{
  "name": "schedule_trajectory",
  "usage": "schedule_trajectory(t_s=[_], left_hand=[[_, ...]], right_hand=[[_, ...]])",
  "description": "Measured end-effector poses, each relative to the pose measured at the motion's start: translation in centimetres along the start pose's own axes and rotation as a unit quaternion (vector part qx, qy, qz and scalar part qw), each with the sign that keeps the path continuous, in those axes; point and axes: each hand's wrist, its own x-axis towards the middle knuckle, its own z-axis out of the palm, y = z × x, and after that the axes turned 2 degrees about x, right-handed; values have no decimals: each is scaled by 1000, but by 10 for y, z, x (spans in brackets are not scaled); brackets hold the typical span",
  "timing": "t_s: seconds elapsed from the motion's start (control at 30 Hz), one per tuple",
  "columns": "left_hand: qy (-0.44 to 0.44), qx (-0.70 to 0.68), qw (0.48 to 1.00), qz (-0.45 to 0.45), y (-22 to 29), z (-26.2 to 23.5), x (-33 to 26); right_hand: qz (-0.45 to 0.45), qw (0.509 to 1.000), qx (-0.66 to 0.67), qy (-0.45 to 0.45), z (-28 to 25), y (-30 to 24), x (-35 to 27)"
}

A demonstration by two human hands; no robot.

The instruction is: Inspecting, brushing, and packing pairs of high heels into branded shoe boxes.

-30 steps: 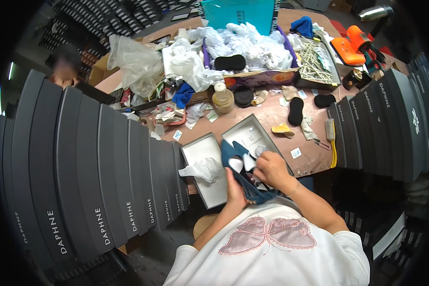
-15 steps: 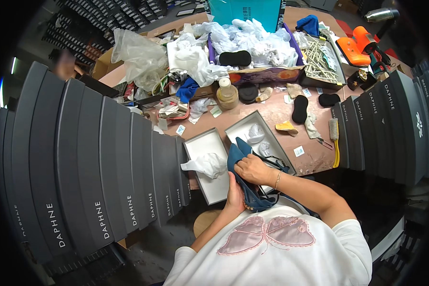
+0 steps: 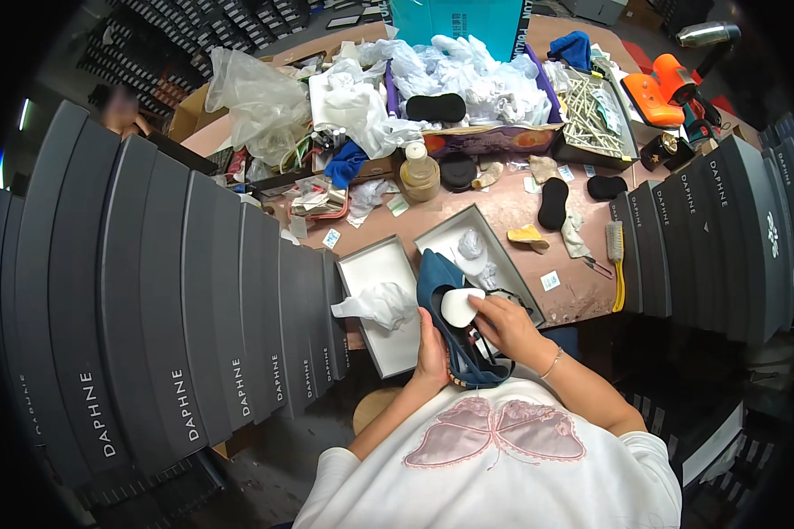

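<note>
A pointed dark-blue shoe (image 3: 436,275) with thin straps is tilted up in front of my chest. My left hand (image 3: 430,360) grips its side, thumb up along the edge. Between the fingers of my right hand (image 3: 510,331) is a white rounded pad (image 3: 460,309), held over the shoe's opening. Behind the shoe lies a grey open box (image 3: 519,273) with crumpled white paper balls (image 3: 471,245) inside. Left of it is a second shallow grey tray (image 3: 381,357), white inside, with a crumpled white sheet (image 3: 381,305) in it. The fingers of my left hand under the shoe are hidden.
Tall rows of dark shoe boxes (image 3: 212,309) stand at left, others (image 3: 692,238) at right. Farther back are a purple-edged box of white tissue (image 3: 472,79), a glue bottle (image 3: 419,173), a tray of white sticks (image 3: 591,115), black pads (image 3: 553,204) and a yellow brush (image 3: 617,264).
My right hand has moved back and right from the shoe's front, and the white pad now shows in its fingers. The shoe has turned slightly, its opening more visible.
</note>
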Motion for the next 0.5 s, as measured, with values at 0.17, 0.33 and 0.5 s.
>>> schedule_trajectory(t_s=[0.17,0.33,0.5], left_hand=[[32,-12,999,-18,1,10,-2],[7,39,999,6,-5,11,-7],[111,10,993,-27,-15,-18,-11]], right_hand=[[-87,971,-180,-133,5,-18,-7],[-36,985,-142,-92,43,21,8],[45,995,2,-88,30,42,36]])
